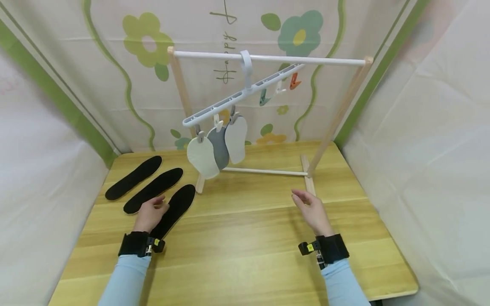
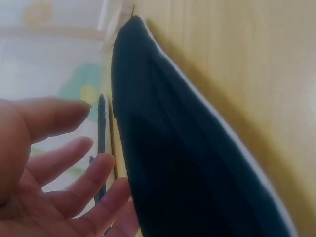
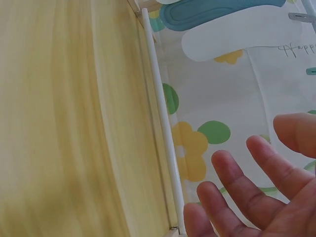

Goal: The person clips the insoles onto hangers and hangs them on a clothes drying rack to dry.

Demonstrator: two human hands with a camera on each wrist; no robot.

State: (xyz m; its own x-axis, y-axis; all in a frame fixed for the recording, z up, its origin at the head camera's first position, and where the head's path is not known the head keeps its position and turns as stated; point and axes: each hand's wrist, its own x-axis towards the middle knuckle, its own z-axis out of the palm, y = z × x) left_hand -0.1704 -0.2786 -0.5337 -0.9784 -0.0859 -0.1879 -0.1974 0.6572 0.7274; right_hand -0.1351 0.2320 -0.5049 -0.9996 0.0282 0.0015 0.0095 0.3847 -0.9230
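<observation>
My left hand is over the left side of the table, beside the nearest black insole. Its fingers are loosely bent at the insole's edge, with the thumb apart; whether they touch it I cannot tell. Two more black insoles lie farther left. My right hand hovers at the right with relaxed fingers, holding nothing. Ahead, a white clip hanger hangs from a rack's rail. Clips on its left half hold two white insoles and a grey-blue one.
Green, white and orange clips hang on the hanger's right half. The wooden rack's right post and low crossbar stand at the back of the table. Fabric walls enclose the sides and back.
</observation>
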